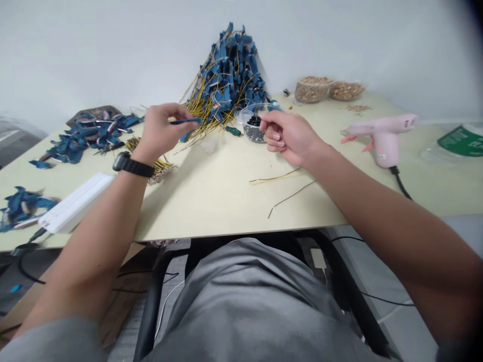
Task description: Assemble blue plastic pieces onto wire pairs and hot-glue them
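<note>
Our left hand (160,129) pinches a blue strip (184,121) left of upper centre, our right (289,134) curls beside the clear tub (253,137), contents untellable, seemingly mid-pickup, the next move wanting steady fingertips

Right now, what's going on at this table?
The person's left hand pinches a blue strip. The right hand is near a clear tub of black bits; whether its grip holds anything is unclear. Behind is a heap of blue pieces and yellow wires; a pink glue gun sits to the right.
</note>
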### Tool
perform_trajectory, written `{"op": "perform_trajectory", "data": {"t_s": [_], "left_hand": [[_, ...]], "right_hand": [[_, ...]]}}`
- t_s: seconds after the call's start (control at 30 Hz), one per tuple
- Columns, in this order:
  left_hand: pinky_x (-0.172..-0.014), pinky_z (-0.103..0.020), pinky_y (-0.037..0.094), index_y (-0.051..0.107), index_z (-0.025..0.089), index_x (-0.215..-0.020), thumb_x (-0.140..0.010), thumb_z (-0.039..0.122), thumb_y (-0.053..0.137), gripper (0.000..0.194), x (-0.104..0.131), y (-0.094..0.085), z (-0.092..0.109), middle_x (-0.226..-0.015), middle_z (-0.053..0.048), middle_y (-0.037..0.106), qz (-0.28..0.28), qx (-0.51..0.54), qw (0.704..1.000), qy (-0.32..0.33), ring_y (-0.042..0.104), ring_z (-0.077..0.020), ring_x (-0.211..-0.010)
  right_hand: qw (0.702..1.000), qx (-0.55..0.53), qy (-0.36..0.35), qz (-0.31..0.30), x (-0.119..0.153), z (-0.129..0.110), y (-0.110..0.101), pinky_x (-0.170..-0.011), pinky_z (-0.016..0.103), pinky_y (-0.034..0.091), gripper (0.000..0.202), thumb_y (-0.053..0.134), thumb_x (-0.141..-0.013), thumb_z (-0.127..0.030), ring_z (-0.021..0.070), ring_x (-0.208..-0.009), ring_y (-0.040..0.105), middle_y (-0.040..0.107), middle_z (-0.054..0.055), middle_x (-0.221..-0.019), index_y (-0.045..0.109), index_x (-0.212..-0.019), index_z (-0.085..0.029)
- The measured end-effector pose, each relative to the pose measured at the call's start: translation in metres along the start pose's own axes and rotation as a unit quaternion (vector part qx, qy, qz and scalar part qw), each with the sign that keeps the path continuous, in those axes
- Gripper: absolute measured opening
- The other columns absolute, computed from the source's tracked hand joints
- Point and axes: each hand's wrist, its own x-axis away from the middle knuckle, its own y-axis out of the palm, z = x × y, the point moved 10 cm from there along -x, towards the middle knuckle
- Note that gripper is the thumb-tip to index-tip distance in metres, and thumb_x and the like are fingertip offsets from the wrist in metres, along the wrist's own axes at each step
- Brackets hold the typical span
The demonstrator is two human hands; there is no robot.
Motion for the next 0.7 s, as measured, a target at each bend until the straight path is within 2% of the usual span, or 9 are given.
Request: {"op": "perform_trajectory", "data": {"t_s": [0.17,0.3,0.37,0.4,0.47,0.53,0.57,0.6,0.7], "left_hand": [[-0.129,-0.061,0.061,0.099,0.034,-0.139,-0.101,0.087,0.1,0.065,0.009,0.049,0.031,-0.115,-0.006,0.096,-0.044,0.086,0.995,0.034,0.083,-0.0412,-0.14],[-0.12,-0.055,0.065,0.098,0.032,-0.12,-0.092,0.088,0.101,0.063,0.01,0.075,0.022,-0.126,-0.008,0.097,-0.091,0.152,0.982,0.059,0.087,-0.0393,-0.13],[-0.11,-0.052,0.063,0.09,0.031,-0.109,-0.093,0.087,0.098,0.059,0.005,0.065,0.005,-0.123,-0.008,0.094,-0.041,0.162,0.985,0.043,0.084,-0.0358,-0.12],[-0.101,-0.05,0.061,0.082,0.03,-0.099,-0.096,0.087,0.096,0.059,0.002,0.055,-0.006,-0.111,-0.007,0.088,0.004,0.162,0.987,0.021,0.08,-0.033,-0.11],[-0.082,-0.046,0.048,0.055,0.028,-0.078,-0.105,0.088,0.088,0.073,0.001,0.034,-0.031,-0.08,-0.004,0.061,0.086,0.156,0.983,-0.042,0.062,-0.0266,-0.086],[-0.076,-0.045,0.034,0.032,0.029,-0.073,-0.114,0.092,0.075,0.086,0.002,0.019,-0.046,-0.071,-0.002,0.032,0.129,0.141,0.978,-0.088,0.041,-0.023,-0.078],[-0.076,-0.045,0.032,0.029,0.029,-0.073,-0.117,0.093,0.068,0.087,0.003,0.013,-0.05,-0.072,-0.002,0.027,0.145,0.128,0.976,-0.099,0.036,-0.0226,-0.079],[-0.078,-0.045,0.033,0.03,0.03,-0.075,-0.12,0.093,0.062,0.084,0.003,0.008,-0.051,-0.073,-0.002,0.029,0.158,0.117,0.975,-0.1,0.035,-0.0226,-0.081],[-0.089,-0.047,0.049,0.048,0.031,-0.085,-0.117,0.076,0.066,0.058,0.003,-0.005,-0.043,-0.086,-0.005,0.06,0.182,0.096,0.977,-0.061,0.051,-0.0239,-0.089]], "right_hand": [[1.0,0.003,0.015,-0.001,0.002,0.002,0.002,-0.047,0.025,0.022,0.05,0.072,-0.123,-0.022,0.0112,-0.054,0.021,0.036,-0.005,-0.06,0.063,-0.074,-0.024],[1.0,0.022,0.005,-0.011,0.003,0.003,0.007,-0.046,0.026,0.023,0.05,0.081,-0.12,-0.026,0.013,-0.055,0.022,0.038,-0.004,-0.06,0.063,-0.074,-0.026],[1.0,0.027,0.0,-0.012,0.005,0.001,0.01,-0.047,0.027,0.019,0.052,0.073,-0.123,-0.022,0.013,-0.054,0.021,0.038,-0.003,-0.058,0.067,-0.072,-0.025],[0.999,0.031,-0.001,-0.011,0.006,0.0,0.012,-0.047,0.027,0.018,0.054,0.069,-0.124,-0.019,0.0126,-0.054,0.021,0.038,-0.003,-0.057,0.069,-0.071,-0.025],[0.999,0.04,0.004,-0.01,0.007,0.0,0.014,-0.047,0.026,0.018,0.053,0.069,-0.124,-0.015,0.0108,-0.053,0.023,0.042,-0.003,-0.059,0.07,-0.072,-0.023],[0.998,0.057,0.008,-0.012,0.008,0.001,0.016,-0.047,0.025,0.021,0.048,0.08,-0.12,-0.014,0.0088,-0.053,0.028,0.047,-0.003,-0.062,0.07,-0.074,-0.022],[0.998,0.066,0.006,-0.012,0.007,0.001,0.016,-0.046,0.024,0.023,0.046,0.085,-0.118,-0.015,0.0081,-0.053,0.03,0.049,-0.003,-0.063,0.07,-0.075,-0.021],[0.997,0.074,0.002,-0.013,0.007,0.002,0.016,-0.046,0.024,0.024,0.044,0.091,-0.115,-0.016,0.0079,-0.054,0.032,0.051,-0.003,-0.064,0.069,-0.077,-0.022],[0.995,0.095,-0.009,-0.014,0.005,0.005,0.016,-0.046,0.023,0.027,0.043,0.094,-0.111,-0.014,0.0091,-0.055,0.036,0.054,-0.002,-0.065,0.068,-0.078,-0.023]]}}
